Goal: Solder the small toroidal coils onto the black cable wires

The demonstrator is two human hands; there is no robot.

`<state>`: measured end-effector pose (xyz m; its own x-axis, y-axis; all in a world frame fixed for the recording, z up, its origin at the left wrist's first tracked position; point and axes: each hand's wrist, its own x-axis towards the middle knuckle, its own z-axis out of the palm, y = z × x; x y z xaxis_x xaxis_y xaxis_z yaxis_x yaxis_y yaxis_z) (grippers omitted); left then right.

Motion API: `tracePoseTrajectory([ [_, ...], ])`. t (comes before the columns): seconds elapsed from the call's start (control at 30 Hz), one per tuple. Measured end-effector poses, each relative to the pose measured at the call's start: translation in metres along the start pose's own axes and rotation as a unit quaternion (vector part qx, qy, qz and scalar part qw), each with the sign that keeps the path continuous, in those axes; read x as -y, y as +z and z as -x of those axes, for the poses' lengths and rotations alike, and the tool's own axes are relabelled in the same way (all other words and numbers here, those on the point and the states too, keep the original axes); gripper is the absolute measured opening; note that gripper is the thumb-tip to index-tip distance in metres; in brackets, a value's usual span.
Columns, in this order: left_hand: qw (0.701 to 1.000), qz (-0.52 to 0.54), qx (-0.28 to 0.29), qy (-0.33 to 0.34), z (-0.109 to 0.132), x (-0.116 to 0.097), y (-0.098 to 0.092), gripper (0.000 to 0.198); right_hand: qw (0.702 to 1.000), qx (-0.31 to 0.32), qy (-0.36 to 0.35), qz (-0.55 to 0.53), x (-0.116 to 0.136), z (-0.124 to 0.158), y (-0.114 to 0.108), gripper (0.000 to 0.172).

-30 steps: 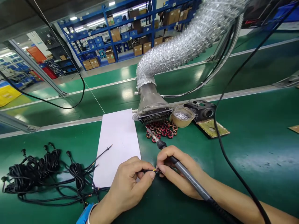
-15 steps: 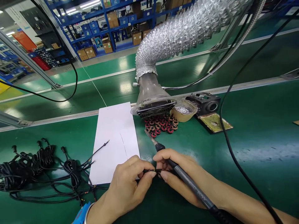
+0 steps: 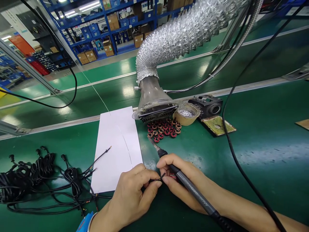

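My left hand [image 3: 135, 190] pinches a thin black wire [image 3: 156, 179] between thumb and index finger, just right of the white paper's lower edge. Close beside it, my right hand [image 3: 185, 180] is wrapped round a soldering iron [image 3: 193, 190], whose metal tip points up and left toward the ring coils. The right thumb and fingertips also meet near the wire's end, where a short dark piece sticks up at a slant. A bit of red shows between the right fingers; what it belongs to is mostly hidden. Red and black ring coils [image 3: 164, 129] lie piled beyond the iron's tip.
A fume hood [image 3: 154, 96] on a silver duct hangs over the coils. A round solder tub [image 3: 187, 114] and a soldering iron stand [image 3: 211, 109] with a yellow sponge sit right of it. White paper [image 3: 116, 138] and bundled black cables [image 3: 26, 174] lie left. The iron's cord crosses the right side.
The wire between my fingertips has shifted; its end now slants upward, and the fingertips are slightly farther apart. The whole view has moved a little, so the background sits farther left.
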<state>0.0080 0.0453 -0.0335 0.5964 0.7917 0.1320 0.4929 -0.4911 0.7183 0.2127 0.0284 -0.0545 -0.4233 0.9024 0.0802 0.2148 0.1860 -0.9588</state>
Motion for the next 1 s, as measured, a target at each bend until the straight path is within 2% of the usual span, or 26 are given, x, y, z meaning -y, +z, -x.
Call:
tracePoseTrajectory([
  [0.1, 1.000, -0.004, -0.014, 0.004, -0.0006, 0.0011, 0.0015, 0.012, 1.000, 0.006, 0.008, -0.010, 0.0028, -0.0007, -0.0034, 0.025],
  [0.27, 1.000, 0.001, -0.031, 0.004, -0.0009, 0.0017, 0.0040, 0.013, 0.999, 0.037, 0.014, -0.022, 0.0071, -0.0017, -0.0062, 0.034],
  [0.53, 0.999, -0.007, -0.035, 0.006, -0.0013, 0.0006, 0.0049, 0.013, 0.998, 0.033, 0.036, -0.044, 0.0056, -0.0036, -0.0045, 0.036],
  [0.73, 0.999, -0.016, -0.040, 0.008, -0.0028, -0.0007, 0.0030, 0.013, 0.995, 0.010, 0.051, -0.084, 0.0035, -0.0036, -0.0045, 0.037],
  [1.0, 0.993, -0.070, -0.059, 0.074, -0.0003, 0.0034, 0.0072, 0.015, 0.995, -0.039, 0.056, -0.074, -0.0005, -0.0012, 0.0021, 0.040],
])
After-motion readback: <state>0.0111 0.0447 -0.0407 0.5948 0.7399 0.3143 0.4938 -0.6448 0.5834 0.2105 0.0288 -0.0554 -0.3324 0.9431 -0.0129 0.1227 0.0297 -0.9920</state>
